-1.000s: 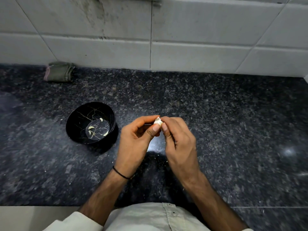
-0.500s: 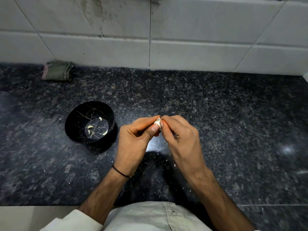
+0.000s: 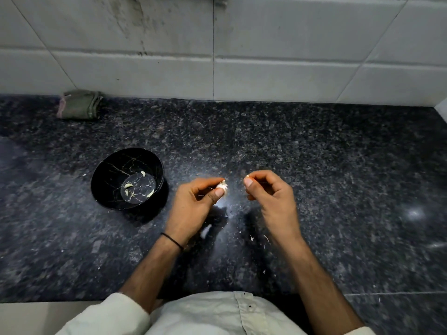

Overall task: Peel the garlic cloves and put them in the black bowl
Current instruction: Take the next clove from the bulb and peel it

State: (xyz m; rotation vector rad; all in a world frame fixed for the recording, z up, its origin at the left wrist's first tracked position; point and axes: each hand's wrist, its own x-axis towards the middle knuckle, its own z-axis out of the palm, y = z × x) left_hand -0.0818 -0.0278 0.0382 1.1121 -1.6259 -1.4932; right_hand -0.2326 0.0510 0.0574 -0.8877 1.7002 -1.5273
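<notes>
Black bowl (image 3: 113, 187) with gold veining, pale cloves (image 3: 128, 186), speckled dark countertop (image 3: 314, 165).

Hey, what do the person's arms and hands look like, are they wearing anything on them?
The left hand and right hand are bare: no gloves, no rings that show. A thin black band circles the left wrist. Forearms are uncovered; a pale off-white sleeve is pushed up at the left elbow.

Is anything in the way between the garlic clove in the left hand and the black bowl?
Nothing visible. The garlic clove, pinched in the left hand, has only countertop between it and the black bowl, which is open on top.
</notes>
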